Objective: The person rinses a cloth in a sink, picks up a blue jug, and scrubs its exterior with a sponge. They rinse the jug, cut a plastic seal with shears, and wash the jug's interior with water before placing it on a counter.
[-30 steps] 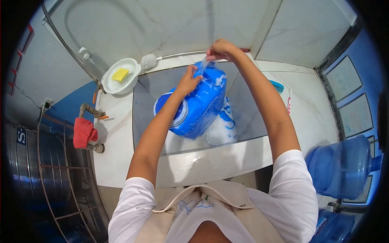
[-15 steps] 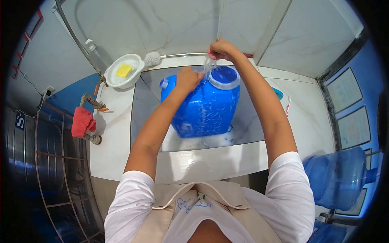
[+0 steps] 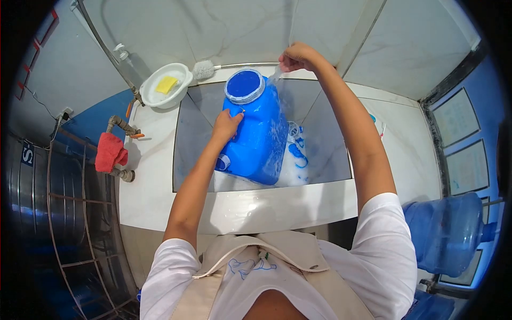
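**A:** ok where's the jug [image 3: 256,133] rn? can't see from my side

**B:** in the sink [image 3: 181,154], tilted. Base is down twd the front-left, wide mouth [image 3: 244,85] open and up by the back edge. Suds [image 3: 293,165] are piled btw its right side and the sink's right wall.

**A:** hands?

**B:** left hand [image 3: 228,124] is on the jug's left face, abt halfway up, fingers curled tight onto it. Right hand [image 3: 296,56] is way up past the back rim, close to the wall. Fingertips are pinched together on smth thin & clear, looks like a tube [image 3: 274,76] running down twd the mouth. Tube or just water, can't tell 100%.

**A:** much room in there?

**B:** not on the left, the jug nearly fills it front to back, only a strip of sink wall showing beside the arm. Right half is more open, just suds + some blue-white bits [image 3: 297,144], too foamy to make out.

**A:** and around the rim?

**B:** back-left corner has a white bowl [image 3: 164,85] w/ a yellow sponge [image 3: 167,84] in it, right on the edge. Brush [image 3: 204,69] head is just beside it, handle lying along the back edge. Red rag [image 3: 109,152] hangs on the pipe [image 3: 120,125] off to the left, well apart from the sink. Front ledge [image 3: 277,205] is shiny-wet, person's right up against it. Big water bottle [image 3: 448,232] sits low on the right, well apart from the arms.
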`<state>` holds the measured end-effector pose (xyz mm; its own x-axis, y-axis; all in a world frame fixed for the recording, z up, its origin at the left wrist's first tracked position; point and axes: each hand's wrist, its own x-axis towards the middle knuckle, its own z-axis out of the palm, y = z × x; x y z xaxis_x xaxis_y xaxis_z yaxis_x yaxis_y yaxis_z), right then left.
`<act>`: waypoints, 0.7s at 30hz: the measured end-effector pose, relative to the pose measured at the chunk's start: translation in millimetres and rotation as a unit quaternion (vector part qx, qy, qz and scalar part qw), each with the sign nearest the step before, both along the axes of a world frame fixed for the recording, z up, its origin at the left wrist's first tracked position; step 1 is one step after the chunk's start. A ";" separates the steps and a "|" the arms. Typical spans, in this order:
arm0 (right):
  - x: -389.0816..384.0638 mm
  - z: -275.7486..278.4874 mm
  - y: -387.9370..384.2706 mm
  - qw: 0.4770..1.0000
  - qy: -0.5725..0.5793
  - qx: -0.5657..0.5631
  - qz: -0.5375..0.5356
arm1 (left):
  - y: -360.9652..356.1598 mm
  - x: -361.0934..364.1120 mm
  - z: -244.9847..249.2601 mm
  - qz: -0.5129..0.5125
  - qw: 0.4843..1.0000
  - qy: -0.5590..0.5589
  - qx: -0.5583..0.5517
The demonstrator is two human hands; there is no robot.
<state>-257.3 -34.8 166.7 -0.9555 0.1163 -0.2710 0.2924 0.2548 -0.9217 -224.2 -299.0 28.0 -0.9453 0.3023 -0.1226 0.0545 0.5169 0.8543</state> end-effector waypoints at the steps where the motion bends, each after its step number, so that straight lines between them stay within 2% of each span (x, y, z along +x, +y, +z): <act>1: 0.4 -2.8 0.5 0.999 -0.011 0.043 0.008 | -0.9 1.5 -2.1 0.006 1.000 -0.015 0.004; 5: 0.8 -3.9 -5.5 0.992 -0.011 0.124 0.033 | 6.5 0.9 -4.1 0.000 1.000 -0.005 0.005; 7: -1.1 -1.3 -7.5 0.999 -0.019 0.027 0.015 | 14.0 -8.0 1.9 -0.034 0.999 0.026 -0.031; 8: -1.9 -2.5 -7.1 0.999 -0.020 0.028 0.016 | 19.0 -13.5 5.3 -0.070 0.993 0.060 -0.068; 9: -3.1 -4.1 -6.4 0.999 -0.032 -0.023 0.005 | 24.5 -20.9 7.0 -0.069 0.994 0.060 -0.067; 10: -5.2 -5.2 -5.8 0.996 -0.044 -0.073 -0.005 | 30.0 -28.9 9.1 -0.128 0.976 0.150 -0.093; 11: -7.0 -5.2 -5.8 0.997 -0.045 -0.070 -0.003 | 35.0 -34.5 9.8 -0.186 0.946 0.237 -0.117; 12: -7.7 -4.8 -5.7 0.999 -0.039 -0.035 -0.012 | 43.0 -34.4 14.0 -0.182 0.947 0.237 -0.115; 13: -8.7 -4.5 -6.1 0.999 -0.033 0.000 -0.020 | 54.7 -33.0 17.8 -0.170 0.935 0.262 -0.169; 14: -8.2 -4.0 -8.2 0.999 -0.033 0.003 -0.017 | 66.9 -30.6 21.0 -0.157 0.918 0.286 -0.224; 15: -6.9 -4.3 -10.7 0.999 -0.025 -0.045 -0.011 | 80.8 -31.4 9.3 -0.153 0.920 0.286 -0.222; 17: -13.0 -6.0 -7.6 0.986 0.008 -0.163 -0.038 | 109.3 -29.0 -11.6 -0.020 0.824 0.525 -0.211; 20: -5.4 -4.8 -13.0 0.984 -0.028 -0.173 0.025 | 141.9 -26.5 -6.3 -0.048 0.835 0.492 -0.240; 21: -5.6 -5.7 -11.5 0.980 -0.008 -0.200 0.019 | 148.6 -23.9 -8.1 -0.056 0.846 0.497 -0.186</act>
<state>-262.9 -46.2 161.0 -0.9524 -0.0372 -0.3026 0.3049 -0.1155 -0.9454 -248.2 -150.4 19.9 -0.6045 0.5130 0.6095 0.7173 0.6833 0.1363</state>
